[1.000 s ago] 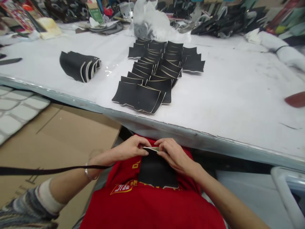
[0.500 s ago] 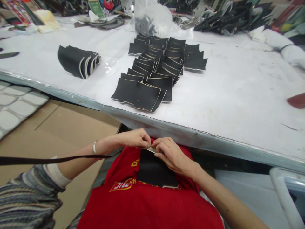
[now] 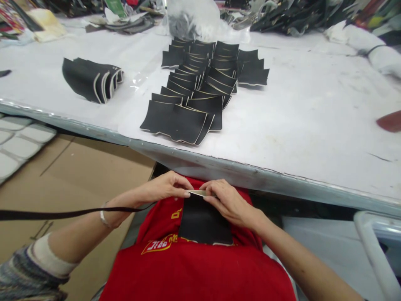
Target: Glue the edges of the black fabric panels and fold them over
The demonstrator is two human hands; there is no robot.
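A black leather-like piece [image 3: 205,221] with a pale edge lies across the red apron [image 3: 194,271] on my lap. My left hand [image 3: 171,186] pinches the left end of its far edge between thumb and fingers. At the right end of that edge, my right hand [image 3: 227,198] grips with thumb below and fingers curled over. Between the two hands the edge is folded, so a strip of the light underside shows. On the table beyond stand overlapping rows of similar black pieces [image 3: 173,121].
The white-covered table [image 3: 297,125] has its edge just past my hands. A smaller curved bundle of black pieces [image 3: 90,79] sits at left. A clear plastic bag [image 3: 194,19] stands behind the rows. A dark strap [image 3: 72,213] crosses my left forearm.
My left hand has shifted slightly left along the edge, and its fingers have straightened somewhat. More of the pale underside shows between my hands. The view has moved a little.
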